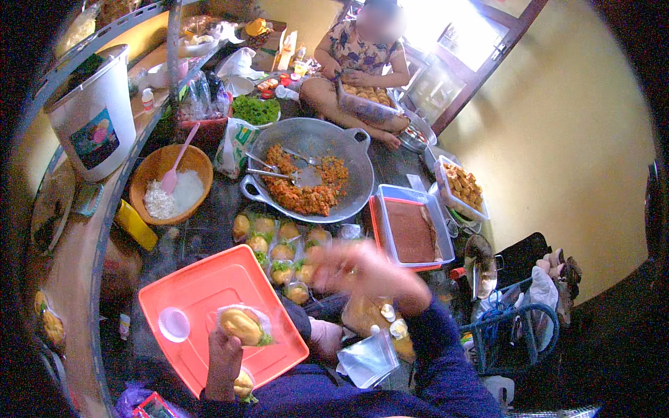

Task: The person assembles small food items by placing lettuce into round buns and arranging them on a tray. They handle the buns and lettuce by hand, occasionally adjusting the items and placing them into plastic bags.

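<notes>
My left hand (pixel 224 354) is closed at the lower edge of a filled bun (pixel 241 326) with green leaf, in a clear plastic wrapper. The bun is over an orange plastic lid (pixel 209 292), where a small white paper cup (pixel 173 324) also sits. Another filled bun (pixel 243 383) shows by the lid's near edge, partly hidden by my left hand and sleeve. My right hand (pixel 376 275) is smeared by motion, raised near several wrapped buns (pixel 282 252); I cannot make out its fingers. Clear plastic bags (pixel 369 359) lie below it.
Beyond the buns stands a large metal wok (pixel 359 177) with orange-brown filling and utensils. A brown bowl (pixel 197 157) with a pink spoon (pixel 182 155) is left. Plastic boxes (pixel 446 237) stand right. Another person (pixel 362 49) sits at the back with a box of browned pieces (pixel 369 104).
</notes>
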The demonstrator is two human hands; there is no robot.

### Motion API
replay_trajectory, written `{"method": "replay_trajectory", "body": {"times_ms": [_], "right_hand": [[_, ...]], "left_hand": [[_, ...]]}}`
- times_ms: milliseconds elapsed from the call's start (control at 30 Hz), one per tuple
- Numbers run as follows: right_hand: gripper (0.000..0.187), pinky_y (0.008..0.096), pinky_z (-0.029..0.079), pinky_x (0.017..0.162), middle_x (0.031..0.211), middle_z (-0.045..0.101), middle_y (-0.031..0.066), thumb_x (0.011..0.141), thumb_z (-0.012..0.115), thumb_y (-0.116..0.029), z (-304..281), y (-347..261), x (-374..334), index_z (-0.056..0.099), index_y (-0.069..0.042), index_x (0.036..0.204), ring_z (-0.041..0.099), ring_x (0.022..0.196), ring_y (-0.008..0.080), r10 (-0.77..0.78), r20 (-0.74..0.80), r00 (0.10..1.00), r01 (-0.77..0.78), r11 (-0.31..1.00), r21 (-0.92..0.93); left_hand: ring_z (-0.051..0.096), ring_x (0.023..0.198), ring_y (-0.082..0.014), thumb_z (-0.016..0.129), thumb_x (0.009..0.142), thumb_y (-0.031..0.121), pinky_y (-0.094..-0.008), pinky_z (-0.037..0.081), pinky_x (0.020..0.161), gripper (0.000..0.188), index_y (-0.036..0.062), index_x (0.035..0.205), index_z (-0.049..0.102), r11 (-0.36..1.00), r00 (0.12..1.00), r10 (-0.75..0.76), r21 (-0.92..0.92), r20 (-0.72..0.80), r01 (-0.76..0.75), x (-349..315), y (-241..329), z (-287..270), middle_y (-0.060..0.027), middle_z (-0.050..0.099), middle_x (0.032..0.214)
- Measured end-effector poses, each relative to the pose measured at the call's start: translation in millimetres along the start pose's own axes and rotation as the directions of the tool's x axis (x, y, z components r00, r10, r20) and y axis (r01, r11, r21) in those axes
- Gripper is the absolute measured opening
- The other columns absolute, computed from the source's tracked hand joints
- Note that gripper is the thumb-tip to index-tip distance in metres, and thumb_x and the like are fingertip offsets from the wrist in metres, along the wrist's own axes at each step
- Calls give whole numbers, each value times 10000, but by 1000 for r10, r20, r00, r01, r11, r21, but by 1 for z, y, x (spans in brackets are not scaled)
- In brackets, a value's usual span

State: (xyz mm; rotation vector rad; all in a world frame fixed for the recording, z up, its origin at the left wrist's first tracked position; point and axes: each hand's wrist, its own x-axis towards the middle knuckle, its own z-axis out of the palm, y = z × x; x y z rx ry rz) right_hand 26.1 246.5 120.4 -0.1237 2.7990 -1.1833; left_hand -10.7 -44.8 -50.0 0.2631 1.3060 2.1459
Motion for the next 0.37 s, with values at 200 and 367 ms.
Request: {"method": "replay_trajectory", "body": {"times_ms": [200, 367], "right_hand": [[451, 423, 515, 592, 842, 650, 201, 886, 568, -183, -93, -21, 66, 468, -45, 1303, 636, 649, 333, -167, -465, 869, -89, 873, -480], [501, 403, 517, 682, 835, 652, 146, 919, 569, -226, -104, -42, 98, 408, -76, 1368, 644, 737, 305, -385, -542, 747, -99, 742, -663]], "left_hand": [[585, 988, -156, 774, 710, 526, -313, 487, 860, 752, 19, 1190, 494, 1000, 999, 13, 11, -32, -12, 9, -5, 19, -53, 588, 1063], [582, 997, -155, 759, 757, 449, -310, 486, 874, 664, 25, 1193, 492, 991, 997, -39, -124, 60, 47, -2, 1, 31, -52, 583, 1064]]}}
